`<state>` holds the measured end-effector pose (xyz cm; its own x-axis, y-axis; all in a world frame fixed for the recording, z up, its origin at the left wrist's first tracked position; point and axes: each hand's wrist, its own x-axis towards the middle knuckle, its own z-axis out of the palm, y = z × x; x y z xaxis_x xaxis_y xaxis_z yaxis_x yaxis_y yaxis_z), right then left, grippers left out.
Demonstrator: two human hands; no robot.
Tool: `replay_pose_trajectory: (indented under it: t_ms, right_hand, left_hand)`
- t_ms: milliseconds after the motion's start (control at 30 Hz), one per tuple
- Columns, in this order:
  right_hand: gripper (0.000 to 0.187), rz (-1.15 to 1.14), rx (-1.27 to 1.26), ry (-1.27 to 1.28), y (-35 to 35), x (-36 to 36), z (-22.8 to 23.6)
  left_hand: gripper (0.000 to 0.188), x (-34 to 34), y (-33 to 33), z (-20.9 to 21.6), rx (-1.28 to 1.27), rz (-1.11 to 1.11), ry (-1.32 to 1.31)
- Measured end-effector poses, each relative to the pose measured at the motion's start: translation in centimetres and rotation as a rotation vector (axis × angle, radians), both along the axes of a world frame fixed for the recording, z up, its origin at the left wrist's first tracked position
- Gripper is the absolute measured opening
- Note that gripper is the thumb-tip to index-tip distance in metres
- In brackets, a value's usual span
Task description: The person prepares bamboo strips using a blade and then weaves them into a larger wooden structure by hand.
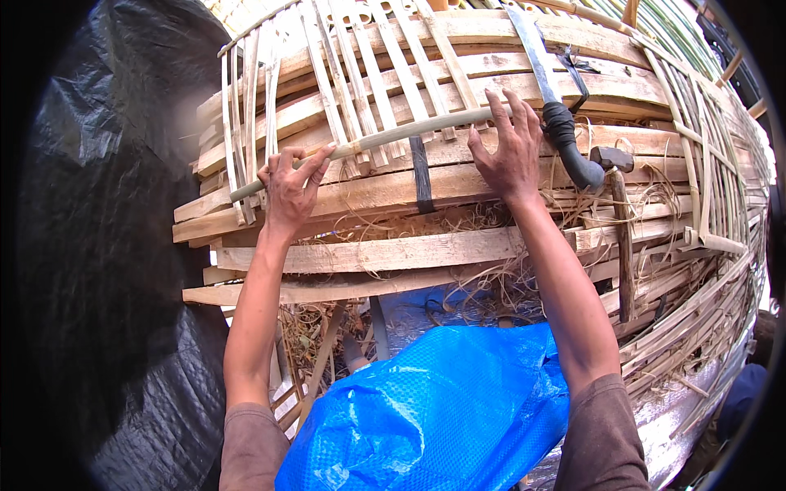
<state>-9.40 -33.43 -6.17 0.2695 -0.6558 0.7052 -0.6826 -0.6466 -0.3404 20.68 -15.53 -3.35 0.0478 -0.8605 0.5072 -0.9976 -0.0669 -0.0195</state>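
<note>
A long pale green-brown bamboo stick (401, 132) lies slanting across a row of split bamboo slats (385, 82), near their lower ends. My left hand (288, 190) is closed round the stick toward its left end. At its right end my right hand (509, 155) has its fingers spread and stretched, touching the stick without wrapping round it. Just right of that hand lies a machete (536, 61) with a dark wrapped, curved grey handle (580, 166). Beside the handle is a hammer (622, 237) with a wooden shaft. Wooden planks (360, 196) lie beneath everything.
Black plastic sheeting (106, 245) hangs at the left. A blue woven plastic sheet (426, 409) covers the area between my arms. Bamboo lattice frames (704, 155) stand at the right. Curly shavings (508, 286) and sticks litter the planks' near side.
</note>
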Motion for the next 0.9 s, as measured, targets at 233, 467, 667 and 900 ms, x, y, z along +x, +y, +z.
replay_pose_trajectory:
  t_ms: [233,467,667,900]
  right_hand:
    - [0.043,0.05,0.077,-0.01,-0.2,-0.1,-0.1]
    - [0.039,0.127,0.185,-0.112,-0.2,-0.5,-0.4]
    - [0.035,0.201,0.137,-0.105,-0.3,-0.4,-0.7]
    - [0.034,0.197,0.11,-0.031,-0.4,-0.4,-0.4]
  left_hand:
    - [0.031,0.8,0.6,-0.8,-0.04,0.009,-0.037]
    - [0.034,1.6,1.5,0.8,0.011,0.062,-0.123]
    - [0.033,3.1,2.7,2.2,0.063,0.057,-0.076]
    - [0.037,1.8,2.6,-0.3,-0.072,0.161,-0.069]
